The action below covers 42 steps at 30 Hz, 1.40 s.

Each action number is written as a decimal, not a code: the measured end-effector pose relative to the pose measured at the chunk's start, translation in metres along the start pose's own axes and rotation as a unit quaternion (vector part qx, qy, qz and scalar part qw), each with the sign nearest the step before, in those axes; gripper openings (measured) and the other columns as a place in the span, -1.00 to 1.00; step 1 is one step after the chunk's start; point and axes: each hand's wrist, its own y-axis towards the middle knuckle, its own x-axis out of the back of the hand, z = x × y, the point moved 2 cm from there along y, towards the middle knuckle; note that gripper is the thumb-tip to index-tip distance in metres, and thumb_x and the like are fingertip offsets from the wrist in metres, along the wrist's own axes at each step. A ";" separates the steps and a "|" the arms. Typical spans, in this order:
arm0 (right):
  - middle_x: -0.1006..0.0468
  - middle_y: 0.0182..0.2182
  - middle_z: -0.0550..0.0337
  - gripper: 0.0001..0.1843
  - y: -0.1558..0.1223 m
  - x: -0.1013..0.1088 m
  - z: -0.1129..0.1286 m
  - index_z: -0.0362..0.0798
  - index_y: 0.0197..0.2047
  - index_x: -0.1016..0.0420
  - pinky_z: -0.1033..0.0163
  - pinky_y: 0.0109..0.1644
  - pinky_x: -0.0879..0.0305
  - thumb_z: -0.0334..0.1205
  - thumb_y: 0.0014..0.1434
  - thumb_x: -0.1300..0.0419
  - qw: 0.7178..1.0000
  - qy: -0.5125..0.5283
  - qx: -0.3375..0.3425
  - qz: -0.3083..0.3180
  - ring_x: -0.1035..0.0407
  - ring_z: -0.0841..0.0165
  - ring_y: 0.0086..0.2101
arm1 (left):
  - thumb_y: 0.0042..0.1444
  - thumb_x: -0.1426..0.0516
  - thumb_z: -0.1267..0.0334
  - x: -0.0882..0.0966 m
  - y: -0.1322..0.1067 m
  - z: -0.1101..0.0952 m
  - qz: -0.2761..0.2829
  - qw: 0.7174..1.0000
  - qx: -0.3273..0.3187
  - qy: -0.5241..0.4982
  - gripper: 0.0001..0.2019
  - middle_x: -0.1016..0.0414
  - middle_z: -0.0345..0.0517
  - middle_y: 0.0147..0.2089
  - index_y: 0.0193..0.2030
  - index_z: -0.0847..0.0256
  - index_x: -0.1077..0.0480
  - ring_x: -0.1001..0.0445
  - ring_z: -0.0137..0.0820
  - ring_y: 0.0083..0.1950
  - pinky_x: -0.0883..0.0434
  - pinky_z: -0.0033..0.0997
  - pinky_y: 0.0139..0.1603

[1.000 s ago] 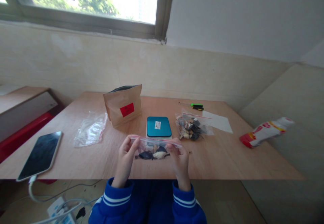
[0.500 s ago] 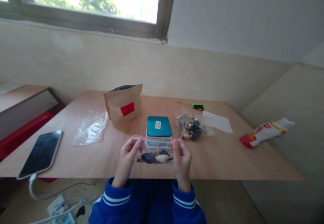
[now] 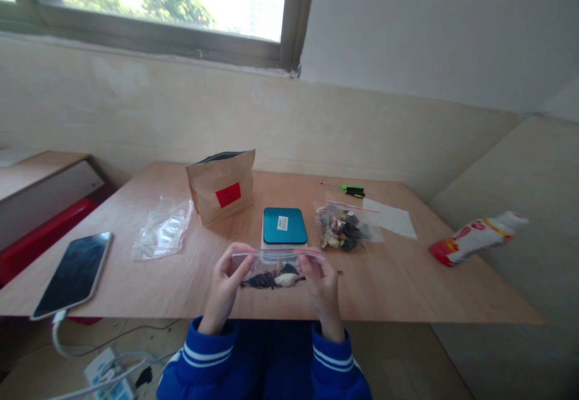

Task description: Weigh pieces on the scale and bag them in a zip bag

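Both my hands hold a small clear zip bag with a red seal strip, just above the near edge of the wooden table. My left hand pinches its left top corner and my right hand pinches the right top corner. Dark and pale small pieces lie in the bottom of the bag. Behind it sits a teal flat scale with a white sticker.
A brown paper pouch with a red label stands at the back. A filled zip bag lies to the right, empty zip bags to the left, a phone at the far left, a green-black tool and white paper behind, a red-white bottle off the right edge.
My hands lowered the bag slightly, then raised it back a little and drew the seal strip flatter; the pieces inside shifted. Nothing else on the table moved.
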 end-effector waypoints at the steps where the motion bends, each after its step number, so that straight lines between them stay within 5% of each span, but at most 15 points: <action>1: -0.60 -0.38 0.15 -0.77 0.000 0.000 0.001 -0.03 -0.30 -0.58 0.28 -0.28 -0.43 -0.05 0.14 -0.25 1.000 0.002 0.006 0.000 -0.47 0.37 -0.38 | 0.09 -0.23 0.16 0.000 0.000 -0.001 -0.007 1.000 -0.006 0.014 -0.84 -0.45 -0.27 -0.41 -0.29 0.19 -0.42 -0.42 -0.50 -0.35 -0.34 -0.57 -0.30; 18: -0.58 -0.47 0.21 -0.86 -0.005 -0.004 0.015 -0.04 -0.40 -0.55 0.33 -0.32 -0.38 -0.20 0.16 -0.23 0.992 -0.090 0.083 -0.032 -0.45 0.39 -0.42 | 0.05 -0.23 0.10 -0.004 0.000 -0.017 -0.060 0.992 -0.043 0.100 -0.78 -0.43 -0.28 -0.52 -0.34 0.22 -0.40 -0.40 -0.49 -0.48 -0.33 -0.56 -0.43; 22: -0.57 -0.46 0.20 -0.83 -0.004 -0.007 0.008 -0.03 -0.37 -0.55 0.33 -0.33 -0.40 -0.13 0.16 -0.24 0.999 -0.027 0.044 -0.008 -0.46 0.39 -0.42 | 0.12 -0.19 0.12 -0.001 -0.001 -0.011 -0.017 0.998 -0.043 0.038 -0.81 -0.37 -0.31 -0.51 -0.33 0.20 -0.37 -0.34 -0.53 -0.49 -0.30 -0.58 -0.44; 26: -0.61 -0.33 0.15 -0.76 -0.003 -0.008 0.007 -0.01 -0.22 -0.57 0.31 -0.29 -0.44 -0.05 0.10 -0.29 0.999 0.032 0.008 0.035 -0.48 0.37 -0.37 | 0.12 -0.19 0.13 0.000 0.000 -0.009 0.051 0.998 -0.028 0.000 -0.81 -0.47 -0.19 -0.26 -0.20 0.18 -0.44 -0.45 -0.46 -0.28 -0.36 -0.56 -0.30; 29: -0.61 -0.30 0.14 -0.67 -0.003 -0.007 0.012 0.01 -0.13 -0.57 0.32 -0.30 -0.44 0.01 0.10 -0.28 0.996 0.034 0.001 0.077 -0.48 0.37 -0.37 | 0.09 -0.22 0.15 -0.001 -0.001 -0.012 0.087 0.996 -0.014 0.022 -0.82 -0.49 -0.16 -0.26 -0.21 0.18 -0.48 -0.47 -0.42 -0.24 -0.37 -0.55 -0.28; 36: -0.60 -0.30 0.13 -0.72 -0.005 -0.005 0.020 0.00 -0.20 -0.58 0.31 -0.27 -0.43 0.00 0.12 -0.25 0.991 0.009 0.046 0.128 -0.48 0.33 -0.31 | 0.04 -0.25 0.17 -0.003 -0.002 -0.025 0.054 0.993 -0.046 0.096 -0.83 -0.49 -0.14 -0.39 -0.43 0.22 -0.53 -0.46 -0.42 -0.38 -0.37 -0.51 -0.40; 42: -0.50 -0.46 0.19 -0.89 -0.006 -0.009 0.027 -0.04 -0.40 -0.54 0.26 -0.30 -0.41 -0.20 0.12 -0.27 0.993 -0.034 0.087 0.077 -0.43 0.34 -0.39 | 0.04 -0.25 0.17 -0.007 -0.003 -0.032 0.038 0.987 -0.081 0.131 -0.83 -0.47 -0.16 -0.47 -0.45 0.23 -0.52 -0.44 -0.43 -0.46 -0.36 -0.51 -0.47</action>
